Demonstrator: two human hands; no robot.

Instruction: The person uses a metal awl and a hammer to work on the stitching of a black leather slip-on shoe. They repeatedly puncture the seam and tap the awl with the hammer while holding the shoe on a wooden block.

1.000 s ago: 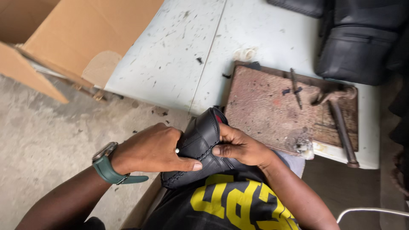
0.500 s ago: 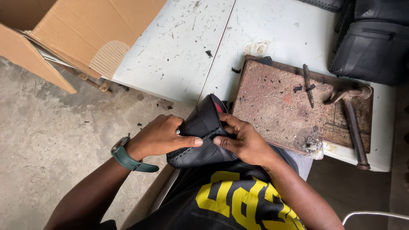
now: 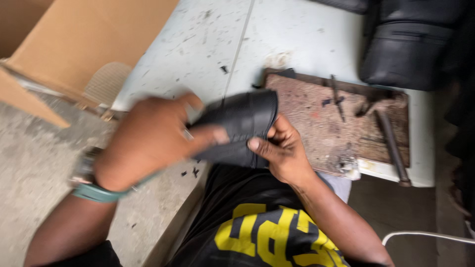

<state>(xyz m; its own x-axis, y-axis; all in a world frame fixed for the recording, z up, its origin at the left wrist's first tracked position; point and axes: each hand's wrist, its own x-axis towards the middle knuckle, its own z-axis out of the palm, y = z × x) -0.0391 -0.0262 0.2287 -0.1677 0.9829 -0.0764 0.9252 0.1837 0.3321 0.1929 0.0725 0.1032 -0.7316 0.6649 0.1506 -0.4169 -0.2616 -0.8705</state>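
Leather piece [image 3: 242, 123]: black, folded, held above the worktop's [image 3: 208, 44] near edge.
Right hand [image 3: 279, 151]: grips its lower fold, thumb on top.
Left hand [image 3: 148, 141]: blurred, fingers pinching the left side.
Progress: folded, apparently only part shaped.
Board [image 3: 321, 118]: worn, just right, metal tool [image 3: 391, 146] untouched.
Box [image 3: 74, 44]: cardboard, far left.
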